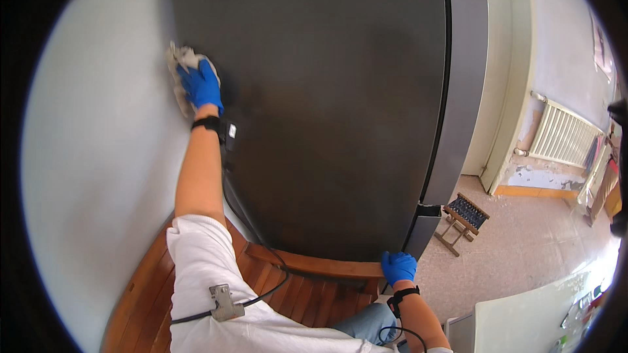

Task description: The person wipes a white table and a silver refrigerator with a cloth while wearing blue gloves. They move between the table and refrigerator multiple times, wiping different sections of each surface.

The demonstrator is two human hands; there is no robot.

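My left hand (202, 86), in a blue glove, presses a crumpled pale cloth (175, 78) against the dark side panel of a refrigerator (333, 108), near its far left edge by the wall. The glove hides part of the cloth. Low on the right, my right hand (399, 267), also gloved in blue, rests with bent fingers on the end of a wooden rail (319, 265), beside the refrigerator's front edge. Its fingertips are partly hidden. Both wrists wear black straps, and a black cable runs from the left one.
A pale wall (98, 108) rises at the left. Wooden slats (304, 299) lie below the rail. Right of the refrigerator are a folding stool (466, 215), a radiator (566, 132) and a door frame (508, 83). A white surface (520, 314) holds several items; a person (606, 186) shows at the far right.
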